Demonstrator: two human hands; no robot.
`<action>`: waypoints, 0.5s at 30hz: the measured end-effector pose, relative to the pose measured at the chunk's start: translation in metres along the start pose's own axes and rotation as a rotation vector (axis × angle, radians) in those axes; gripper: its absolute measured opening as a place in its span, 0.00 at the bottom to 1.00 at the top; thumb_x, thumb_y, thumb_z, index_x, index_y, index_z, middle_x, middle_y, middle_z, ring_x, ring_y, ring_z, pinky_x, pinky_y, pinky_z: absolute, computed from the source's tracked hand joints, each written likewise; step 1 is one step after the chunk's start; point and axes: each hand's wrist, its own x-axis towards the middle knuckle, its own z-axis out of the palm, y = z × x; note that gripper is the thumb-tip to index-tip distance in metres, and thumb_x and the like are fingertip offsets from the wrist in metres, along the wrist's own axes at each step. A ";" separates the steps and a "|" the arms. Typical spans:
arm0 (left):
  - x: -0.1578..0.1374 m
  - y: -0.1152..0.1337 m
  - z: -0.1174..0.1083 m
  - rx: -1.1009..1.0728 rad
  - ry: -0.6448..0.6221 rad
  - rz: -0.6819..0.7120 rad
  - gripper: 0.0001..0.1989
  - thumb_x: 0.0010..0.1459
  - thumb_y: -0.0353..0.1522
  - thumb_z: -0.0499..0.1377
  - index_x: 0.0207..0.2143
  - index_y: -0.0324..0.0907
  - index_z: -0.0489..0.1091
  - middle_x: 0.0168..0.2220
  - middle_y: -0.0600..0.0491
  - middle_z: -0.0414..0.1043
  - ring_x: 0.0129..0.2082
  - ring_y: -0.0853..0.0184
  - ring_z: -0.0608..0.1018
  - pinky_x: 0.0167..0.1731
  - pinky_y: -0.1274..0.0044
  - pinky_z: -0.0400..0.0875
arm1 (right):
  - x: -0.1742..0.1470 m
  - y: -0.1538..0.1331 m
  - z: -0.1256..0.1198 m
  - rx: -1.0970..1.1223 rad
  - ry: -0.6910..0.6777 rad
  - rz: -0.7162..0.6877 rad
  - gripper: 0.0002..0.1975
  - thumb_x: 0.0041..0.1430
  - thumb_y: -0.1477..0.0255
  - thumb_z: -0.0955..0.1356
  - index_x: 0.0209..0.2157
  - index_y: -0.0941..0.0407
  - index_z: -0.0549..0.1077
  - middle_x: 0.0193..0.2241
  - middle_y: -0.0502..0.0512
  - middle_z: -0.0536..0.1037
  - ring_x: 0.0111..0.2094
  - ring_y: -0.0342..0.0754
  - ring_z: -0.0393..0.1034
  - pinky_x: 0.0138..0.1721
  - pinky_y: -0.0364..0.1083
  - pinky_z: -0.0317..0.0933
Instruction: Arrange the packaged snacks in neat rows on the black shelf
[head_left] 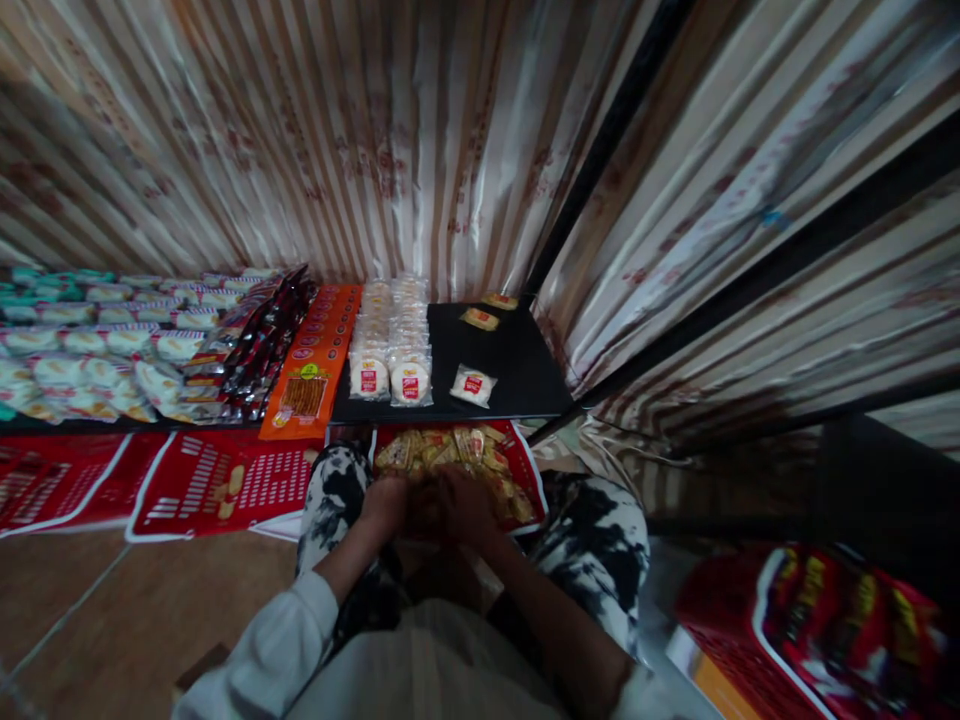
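A red basket with a white rim point(534, 470) sits between my knees and holds many yellow-wrapped snack packets point(499, 460). My left hand point(385, 503) is closed like a fist at the basket's near left side; whatever it holds is hidden. Close beside it, my right hand point(465, 505) reaches down among the packets, its fingers dark and blurred. Past the basket, a black shelf point(510, 375) carries a single white round cracker packet point(473, 386), two yellow packets point(480, 319) at the back, and two columns of white cracker packets point(410, 378).
Left on the shelf are an orange snack bag point(309, 365), dark red packets point(247, 340) and rows of white packets point(90, 345). Red baskets point(217, 480) stand below. A black pole point(600, 170) slants at right, near another red basket of packets point(765, 620). Striped curtains point(337, 130) hang behind.
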 end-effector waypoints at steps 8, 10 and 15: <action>0.001 0.007 0.003 -0.002 -0.023 0.092 0.17 0.56 0.22 0.46 0.43 0.36 0.69 0.46 0.38 0.70 0.45 0.56 0.75 0.38 0.70 0.71 | 0.031 0.026 -0.044 0.134 0.484 0.272 0.17 0.59 0.63 0.59 0.45 0.58 0.67 0.38 0.59 0.73 0.38 0.50 0.68 0.42 0.51 0.63; 0.002 0.009 0.001 -0.009 -0.018 0.118 0.16 0.57 0.23 0.46 0.42 0.38 0.70 0.46 0.39 0.71 0.44 0.58 0.76 0.37 0.71 0.71 | 0.043 0.029 -0.055 0.126 0.544 0.285 0.20 0.59 0.61 0.60 0.48 0.59 0.65 0.38 0.60 0.72 0.38 0.50 0.67 0.42 0.51 0.63; 0.006 0.014 -0.008 -0.159 0.053 0.131 0.16 0.61 0.29 0.44 0.41 0.41 0.70 0.43 0.47 0.73 0.43 0.64 0.76 0.41 0.75 0.69 | 0.077 0.026 -0.075 0.126 0.508 0.368 0.28 0.57 0.57 0.60 0.53 0.61 0.62 0.37 0.60 0.74 0.28 0.47 0.68 0.34 0.47 0.63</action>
